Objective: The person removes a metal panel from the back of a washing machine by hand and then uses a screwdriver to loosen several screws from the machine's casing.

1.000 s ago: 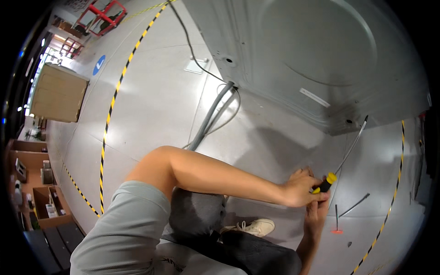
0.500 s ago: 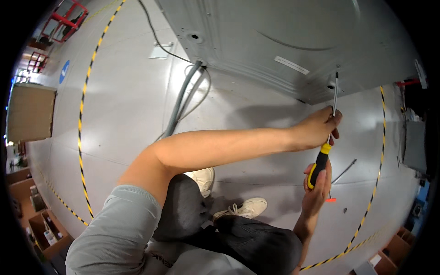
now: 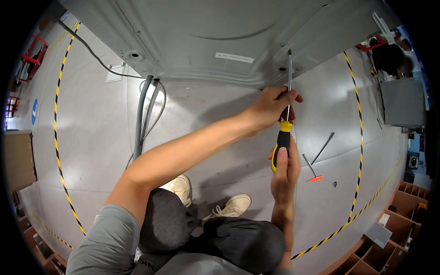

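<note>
Screwdriver [image 3: 285,114] tip at grey metal panel [image 3: 206,32], right hand [image 3: 284,169] gripping handle, left hand [image 3: 270,107] pinching shaft

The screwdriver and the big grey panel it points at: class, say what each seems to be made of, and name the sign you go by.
Screwdriver: thin grey shaft with a dull shine, likely steel; yellow-and-black handle, smooth and matt, probably plastic, perhaps with rubber grip. Grey panel: looks like painted sheet metal, judged by its pressed ridges, punched holes and even satin sheen.
</note>
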Tool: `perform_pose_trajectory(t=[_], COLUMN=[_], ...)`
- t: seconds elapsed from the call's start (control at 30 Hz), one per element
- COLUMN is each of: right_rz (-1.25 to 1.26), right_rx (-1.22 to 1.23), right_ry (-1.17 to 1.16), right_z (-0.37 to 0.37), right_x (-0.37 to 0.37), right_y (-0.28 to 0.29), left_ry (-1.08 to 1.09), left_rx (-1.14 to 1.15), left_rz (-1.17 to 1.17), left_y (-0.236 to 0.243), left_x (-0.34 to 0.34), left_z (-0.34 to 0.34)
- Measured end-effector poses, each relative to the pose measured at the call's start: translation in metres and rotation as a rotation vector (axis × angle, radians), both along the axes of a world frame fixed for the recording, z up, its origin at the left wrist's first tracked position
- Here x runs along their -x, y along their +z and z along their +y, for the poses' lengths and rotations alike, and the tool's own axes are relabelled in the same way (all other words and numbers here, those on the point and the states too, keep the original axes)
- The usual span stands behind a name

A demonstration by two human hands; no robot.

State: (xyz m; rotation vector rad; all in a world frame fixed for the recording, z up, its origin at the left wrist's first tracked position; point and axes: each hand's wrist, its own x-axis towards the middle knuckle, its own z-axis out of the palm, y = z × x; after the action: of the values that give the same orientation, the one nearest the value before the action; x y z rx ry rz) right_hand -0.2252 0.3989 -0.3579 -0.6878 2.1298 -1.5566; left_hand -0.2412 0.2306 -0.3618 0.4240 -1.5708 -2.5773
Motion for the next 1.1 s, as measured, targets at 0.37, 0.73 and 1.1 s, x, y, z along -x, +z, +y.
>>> perform_pose_trajectory(t=[0.37, 0.73, 1.1], right_rz=[-0.005, -0.373, -0.367], right_rx=[-0.002, 0.139, 0.177], right_ry=[0.027, -0.032, -0.087], right_z=[-0.004, -0.007, -0.009], right_x=[0.001, 0.003, 0.007], right_y=[-0.005, 0.009, 0.023], left_ry=[0.018, 0.018, 0.245], left_rx=[0.019, -0.021, 0.080], left_rz=[-0.026, 0.038, 0.018], left_y=[0.000, -0.004, 0.002], left_x=[-0.005, -0.001, -0.011], left_z=[-0.008, -0.013, 0.003])
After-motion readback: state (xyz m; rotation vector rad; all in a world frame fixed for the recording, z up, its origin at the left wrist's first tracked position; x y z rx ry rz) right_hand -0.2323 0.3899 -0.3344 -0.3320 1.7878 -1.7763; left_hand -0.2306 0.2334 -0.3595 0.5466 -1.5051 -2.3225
